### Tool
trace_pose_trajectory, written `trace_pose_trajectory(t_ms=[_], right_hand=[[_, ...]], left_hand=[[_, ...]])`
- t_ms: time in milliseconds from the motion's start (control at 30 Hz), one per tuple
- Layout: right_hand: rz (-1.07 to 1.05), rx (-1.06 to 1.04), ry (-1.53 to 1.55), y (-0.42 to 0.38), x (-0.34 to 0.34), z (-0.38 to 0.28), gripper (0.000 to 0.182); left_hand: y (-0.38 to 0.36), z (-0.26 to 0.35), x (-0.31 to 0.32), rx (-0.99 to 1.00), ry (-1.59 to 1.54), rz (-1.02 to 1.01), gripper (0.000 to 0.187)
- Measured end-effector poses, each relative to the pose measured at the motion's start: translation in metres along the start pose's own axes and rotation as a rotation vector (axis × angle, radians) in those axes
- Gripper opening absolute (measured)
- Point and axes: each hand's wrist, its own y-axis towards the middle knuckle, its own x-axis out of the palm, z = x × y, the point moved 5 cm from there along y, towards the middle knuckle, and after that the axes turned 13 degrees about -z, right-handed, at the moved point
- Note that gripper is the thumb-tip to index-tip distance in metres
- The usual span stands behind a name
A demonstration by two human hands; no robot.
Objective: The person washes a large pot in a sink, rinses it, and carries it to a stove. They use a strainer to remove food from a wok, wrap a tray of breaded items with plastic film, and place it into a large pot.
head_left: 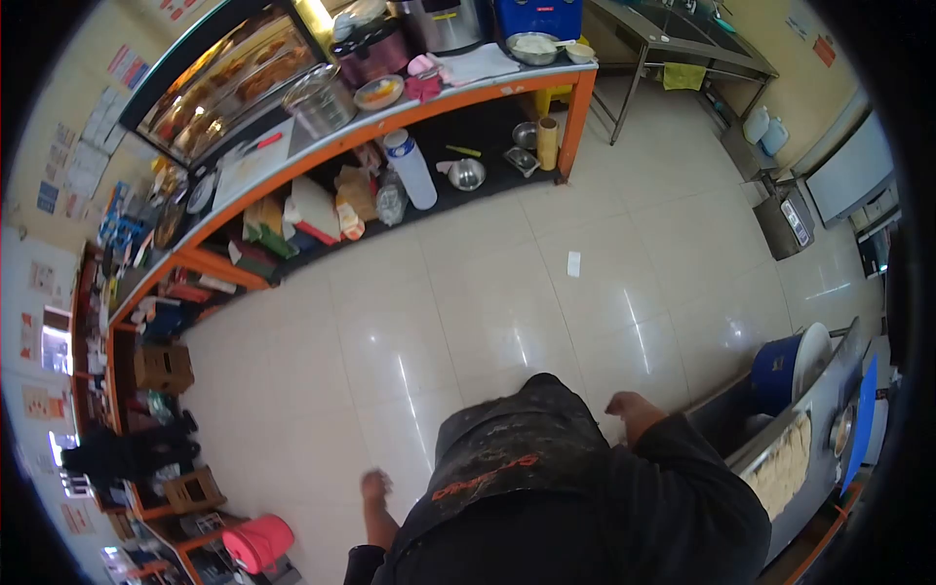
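My left hand (pixel 375 484) hangs low over the tiled floor, left of my dark, flour-marked apron (pixel 517 439); it is blurred and I cannot make out its fingers. On the other side, my right hand (pixel 624 404) hangs beside the apron, its fingers curled and partly hidden, with no object visible in it. Neither hand touches a surface. Nearest to the right hand is a steel counter (pixel 751 448) bearing a sheet of pale dough (pixel 785 473).
An orange-framed counter (pixel 575 122) with pots and bowls runs across the back. A white paper (pixel 573 263) lies on the floor. At right stands a blue tub (pixel 775 372); a red bucket (pixel 258 543) is lower left. A person in dark clothes (pixel 132 453) stands far left.
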Motion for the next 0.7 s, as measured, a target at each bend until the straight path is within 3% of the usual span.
trace_pose_trajectory(t_ms=[100,167,233,267,333,367,400,433,567,600,633,667,700], right_hand=[[0.077,0.07,0.253,-0.007,-0.084,0.004,0.048],[0.089,0.136,0.378,0.005,-0.159,-0.003,0.05],[0.073,0.131,0.446,0.038,-0.263,-0.022,0.053],[0.524,-0.041,0.085,0.103,-0.316,-0.023,0.051],[0.505,-0.15,0.31,0.137,-0.431,-0.059,0.055],[0.61,-0.138,0.428,0.16,-0.49,-0.073,0.055],[0.633,-0.111,0.4,0.165,-0.554,-0.102,0.06],[0.765,-0.174,0.372,0.183,-0.614,-0.129,0.066],[0.822,-0.244,0.312,0.112,-0.829,-0.216,0.069],[0.855,-0.228,0.221,0.125,-0.865,-0.228,0.069],[1.033,-0.251,0.234,0.194,-0.904,-0.223,0.07],[0.833,-0.205,0.362,0.191,-0.937,-0.223,0.07],[0.823,-0.167,0.15,0.216,-0.96,-0.219,0.059]], left_hand=[[0.079,0.224,0.062,0.291,0.231,0.006,0.024],[0.088,0.349,0.129,0.355,0.334,0.036,0.03],[0.123,0.389,0.163,0.35,0.285,0.117,0.024],[0.154,0.393,0.174,0.297,0.338,0.064,0.026],[0.18,0.381,0.191,0.178,0.582,-0.081,0.033],[0.182,0.384,0.211,0.015,0.649,-0.132,0.033],[0.177,0.389,0.229,-0.174,0.645,-0.139,0.035],[0.167,0.392,0.238,-0.217,0.666,-0.058,0.034],[0.149,0.414,0.283,-0.475,0.553,0.065,0.036],[0.142,0.422,0.294,-0.531,0.519,0.091,0.036],[0.135,0.427,0.307,-0.577,0.484,0.116,0.037],[0.129,0.431,0.319,-0.62,0.444,0.141,0.037],[0.122,0.435,0.331,-0.661,0.405,0.163,0.037]])
